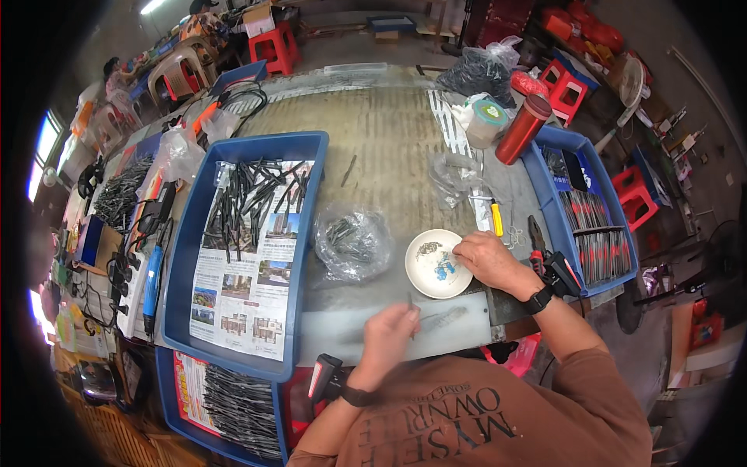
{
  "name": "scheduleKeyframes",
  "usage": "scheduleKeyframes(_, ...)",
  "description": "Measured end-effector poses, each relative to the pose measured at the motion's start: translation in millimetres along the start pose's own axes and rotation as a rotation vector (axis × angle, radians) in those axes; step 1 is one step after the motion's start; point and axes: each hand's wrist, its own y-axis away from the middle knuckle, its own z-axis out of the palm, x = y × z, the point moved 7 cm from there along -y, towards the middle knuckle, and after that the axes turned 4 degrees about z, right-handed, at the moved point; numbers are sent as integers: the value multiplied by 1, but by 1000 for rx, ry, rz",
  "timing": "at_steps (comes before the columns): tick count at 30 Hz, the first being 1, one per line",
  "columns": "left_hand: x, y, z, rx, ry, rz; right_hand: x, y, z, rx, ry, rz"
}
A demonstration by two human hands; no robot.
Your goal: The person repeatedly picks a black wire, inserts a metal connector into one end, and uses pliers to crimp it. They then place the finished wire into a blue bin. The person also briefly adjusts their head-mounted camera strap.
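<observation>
Head view: my left hand pinches a thin dark upright piece; my right hand, nearer, fingers pinched, picks in the white dish just right.

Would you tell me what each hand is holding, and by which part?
The left hand pinches a thin dark piece near its lower end. The right hand reaches into the white dish; any hold cannot be told.

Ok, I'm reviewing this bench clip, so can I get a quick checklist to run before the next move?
1. Left hand grips a thin dark piece: ok.
2. Right hand fingertips at the white dish: ok.
3. Small parts in the dish: ok.
4. Small part pinched by the right hand: cannot tell.
5. Clear bag of parts beside the dish: ok.
6. Blue tray holds dark pieces: ok.
</observation>
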Motion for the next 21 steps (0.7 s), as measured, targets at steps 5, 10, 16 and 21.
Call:
scheduleKeyframes(5, -2, -1, 2, 35, 30, -58, 0, 5, 8, -99, 93, -11)
scheduleKeyframes(10, -2, -3, 4, 27, 48, -75, 0, 5, 16, -152, 190, -58)
scheduleKeyframes(16, -4, -4, 7, 20, 53, -97, -2, 3, 24, -217, 178, -190)
scheduleKeyframes(21, -6, -7, 8, -1, -33, -86, -3, 1, 26, -238, 204, -231)
